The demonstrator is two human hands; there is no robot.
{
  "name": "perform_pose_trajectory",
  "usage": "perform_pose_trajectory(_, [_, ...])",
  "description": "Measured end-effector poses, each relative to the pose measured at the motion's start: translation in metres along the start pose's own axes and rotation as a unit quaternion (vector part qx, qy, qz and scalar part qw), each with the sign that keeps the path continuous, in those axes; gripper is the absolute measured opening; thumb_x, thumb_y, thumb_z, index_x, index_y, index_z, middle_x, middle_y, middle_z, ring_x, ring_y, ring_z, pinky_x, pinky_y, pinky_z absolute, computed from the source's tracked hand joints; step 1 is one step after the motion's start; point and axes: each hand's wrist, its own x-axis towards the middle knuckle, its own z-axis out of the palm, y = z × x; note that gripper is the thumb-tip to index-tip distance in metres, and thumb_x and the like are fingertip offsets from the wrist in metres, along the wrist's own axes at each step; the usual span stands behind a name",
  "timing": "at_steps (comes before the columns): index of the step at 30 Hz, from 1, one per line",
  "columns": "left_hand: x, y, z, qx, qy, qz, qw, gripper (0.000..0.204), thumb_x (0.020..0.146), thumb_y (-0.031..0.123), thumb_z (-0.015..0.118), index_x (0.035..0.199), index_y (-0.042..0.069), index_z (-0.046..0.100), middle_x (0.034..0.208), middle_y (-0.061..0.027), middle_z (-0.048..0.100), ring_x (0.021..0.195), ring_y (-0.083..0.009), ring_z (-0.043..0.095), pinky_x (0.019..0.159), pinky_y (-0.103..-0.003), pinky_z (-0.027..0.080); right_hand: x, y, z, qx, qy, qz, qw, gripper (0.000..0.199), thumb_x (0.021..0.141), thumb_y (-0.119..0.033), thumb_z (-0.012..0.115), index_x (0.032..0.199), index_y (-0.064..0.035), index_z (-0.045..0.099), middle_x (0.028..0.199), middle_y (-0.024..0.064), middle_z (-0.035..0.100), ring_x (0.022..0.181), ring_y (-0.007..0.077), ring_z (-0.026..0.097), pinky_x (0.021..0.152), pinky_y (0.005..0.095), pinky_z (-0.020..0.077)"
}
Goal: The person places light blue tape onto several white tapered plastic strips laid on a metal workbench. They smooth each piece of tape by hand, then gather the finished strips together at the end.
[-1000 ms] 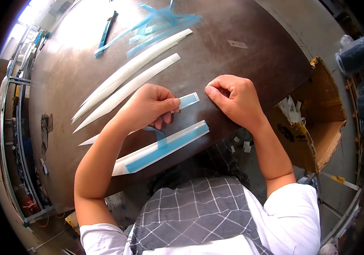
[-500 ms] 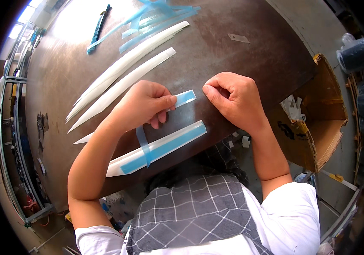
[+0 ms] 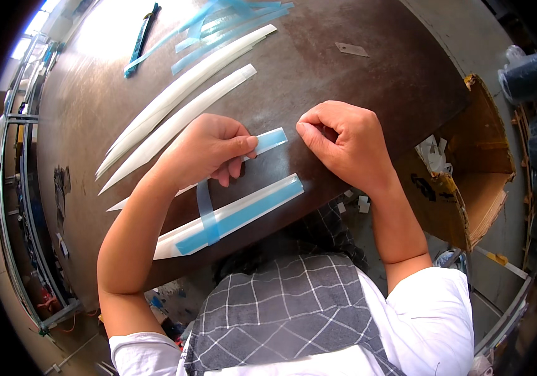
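My left hand [image 3: 218, 147] is closed in a pinch on a long white strip with blue film [image 3: 272, 140] at its end. My fingers and forearm hide much of that strip. A narrow blue tape [image 3: 206, 213] runs down from below my left hand across a second white strip [image 3: 167, 245], which has a broad blue band [image 3: 243, 216] along it and lies near the table's front edge. My right hand [image 3: 344, 144] is held just right of the strip's end, apart from it. Its thumb and index finger are pressed together; whatever they hold, if anything, is too small to make out.
Beyond my left hand lie several long, tapered white strips [image 3: 181, 94]. Blue tape pieces [image 3: 231, 31] and a blue utility knife [image 3: 141, 41] are farther back. A loose blade [image 3: 352, 49] rests at the far right. An open cardboard box [image 3: 478, 175] stands beside the table.
Both hands keep their pinches and nearly their places. The narrow blue tape's lower end has swung slightly left, and the whole view has shifted a little.
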Motion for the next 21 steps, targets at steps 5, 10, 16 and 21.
perform_pose_trajectory(5, [-0.0008, 0.0012, 0.0008, 0.011, 0.005, -0.003, 1.000, 0.026, 0.101, 0.025, 0.069, 0.088, 0.003, 0.072, 0.062, 0.0001, 0.062, 0.049, -0.0061, 0.058, 0.045, -0.020, 0.047, -0.0035, 0.0045, 0.0024, -0.031, -0.014, -0.088, 0.996, 0.012, 0.083, -0.012, 0.073, 0.094, -0.0105, 0.079, 0.085, 0.0055, 0.070, 0.076, 0.0250, 0.068, 0.067, 0.0371, 0.0553])
perform_pose_trajectory(10, [-0.0007, 0.0020, 0.0016, 0.018, 0.009, -0.008, 1.000, 0.026, 0.101, 0.024, 0.068, 0.087, 0.003, 0.072, 0.063, 0.0003, 0.061, 0.050, -0.0057, 0.058, 0.045, -0.020, 0.047, -0.0037, 0.0014, 0.0030, -0.103, -0.040, -0.117, 0.987, 0.019, 0.080, -0.011, 0.074, 0.096, -0.0150, 0.081, 0.087, 0.0010, 0.065, 0.081, 0.0209, 0.065, 0.067, 0.0364, 0.0546])
perform_pose_trajectory(16, [-0.0008, 0.0017, 0.0023, 0.015, 0.008, -0.004, 1.000, 0.026, 0.101, 0.023, 0.068, 0.085, 0.002, 0.071, 0.063, 0.0002, 0.061, 0.050, -0.0059, 0.058, 0.045, -0.020, 0.047, -0.0029, -0.0007, 0.0048, -0.121, -0.040, -0.137, 0.982, 0.024, 0.076, -0.003, 0.074, 0.097, -0.0125, 0.082, 0.083, 0.0031, 0.063, 0.077, 0.0216, 0.063, 0.064, 0.0346, 0.0523])
perform_pose_trajectory(21, [-0.0030, 0.0011, 0.0041, 0.013, 0.025, -0.008, 1.000, 0.027, 0.100, 0.025, 0.070, 0.086, 0.002, 0.072, 0.062, -0.0005, 0.062, 0.049, -0.0059, 0.058, 0.045, -0.020, 0.047, -0.0012, -0.0009, 0.0057, -0.127, -0.040, -0.141, 0.981, 0.023, 0.076, -0.003, 0.074, 0.095, -0.0121, 0.081, 0.082, 0.0035, 0.062, 0.076, 0.0219, 0.063, 0.064, 0.0349, 0.0522])
